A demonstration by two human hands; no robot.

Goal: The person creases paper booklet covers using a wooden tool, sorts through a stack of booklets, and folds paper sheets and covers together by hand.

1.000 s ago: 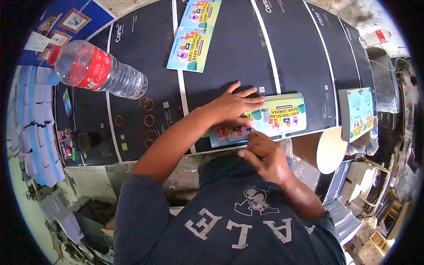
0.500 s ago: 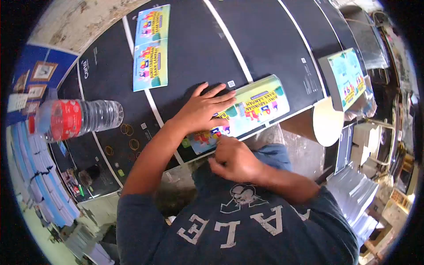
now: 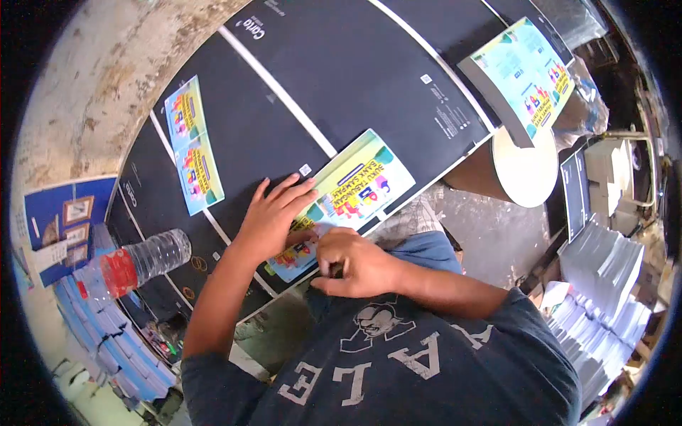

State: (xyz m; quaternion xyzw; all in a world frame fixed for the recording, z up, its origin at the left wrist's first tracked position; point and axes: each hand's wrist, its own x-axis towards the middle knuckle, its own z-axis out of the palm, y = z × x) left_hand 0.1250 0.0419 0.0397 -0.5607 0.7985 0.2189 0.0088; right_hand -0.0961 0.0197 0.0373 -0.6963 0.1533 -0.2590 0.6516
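Fingers of my left hand (image 3: 273, 220) spread open on the printed sheet (image 3: 366, 181). My right hand (image 3: 355, 264) curls at its near edge, hold unclear; black tabletop (image 3: 341, 67) stretches beyond.

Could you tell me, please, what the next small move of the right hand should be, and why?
I would probably slide the right hand along the printed sheet toward its uncovered end, pressing lightly. The left hand lies spread over the other end, which should steady it, while the right is curled at the near edge. Its fingertips are hidden, so their exact contact is unclear.
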